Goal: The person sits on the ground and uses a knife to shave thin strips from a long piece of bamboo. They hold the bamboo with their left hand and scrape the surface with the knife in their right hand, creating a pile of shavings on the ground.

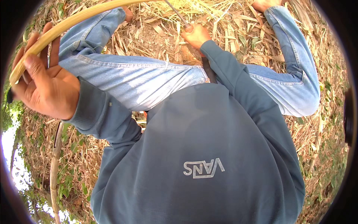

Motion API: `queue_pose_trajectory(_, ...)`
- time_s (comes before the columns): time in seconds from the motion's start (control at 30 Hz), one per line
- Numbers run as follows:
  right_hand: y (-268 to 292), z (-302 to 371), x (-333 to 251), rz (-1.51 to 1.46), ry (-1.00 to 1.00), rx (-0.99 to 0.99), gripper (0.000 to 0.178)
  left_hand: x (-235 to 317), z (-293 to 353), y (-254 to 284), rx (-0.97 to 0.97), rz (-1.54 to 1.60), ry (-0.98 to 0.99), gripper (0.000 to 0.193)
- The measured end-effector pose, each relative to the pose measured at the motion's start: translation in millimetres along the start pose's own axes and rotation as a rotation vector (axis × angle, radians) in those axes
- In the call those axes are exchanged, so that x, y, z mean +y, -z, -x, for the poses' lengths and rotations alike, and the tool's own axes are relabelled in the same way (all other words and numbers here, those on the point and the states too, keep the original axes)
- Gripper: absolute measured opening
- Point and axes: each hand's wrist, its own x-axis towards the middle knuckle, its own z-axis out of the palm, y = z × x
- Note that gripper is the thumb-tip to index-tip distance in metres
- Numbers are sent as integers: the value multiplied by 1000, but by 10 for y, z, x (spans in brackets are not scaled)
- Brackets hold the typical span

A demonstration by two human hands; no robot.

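My left hand (54,89) is raised at the far left, its thumb pressed along a long pale-yellow strip (74,21), which looks like split bamboo. The fingers lie behind the strip, partly spread. From there the strip bows up and to the right, leaving the picture at the top edge. Between my knees, my right hand (197,37) is closed round the handle of a knife (174,10). Its narrow dark blade points up and left toward the strip's far part; whether they touch is out of view.
Thin yellow shavings (207,11) are heaped at the top, beyond my right hand. Dry fallen leaves (160,28) cover the ground. My bent legs in jeans (130,76) spread to both sides. A pole (55,175) stands at the lower left.
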Motion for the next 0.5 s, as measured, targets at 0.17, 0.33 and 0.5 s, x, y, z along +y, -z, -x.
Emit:
queue_pose_trajectory(0.17,101,-211,392,220,-105,56,48,-3,53,-24,142,-39,-102,22)
queue_pose_trajectory(0.33,251,-153,193,215,-164,-26,48,79,9,90,353,-56,-297,30)
queue_pose_trajectory(0.5,423,-141,124,168,-210,120,38,143,-293,655,336,-105,-328,36)
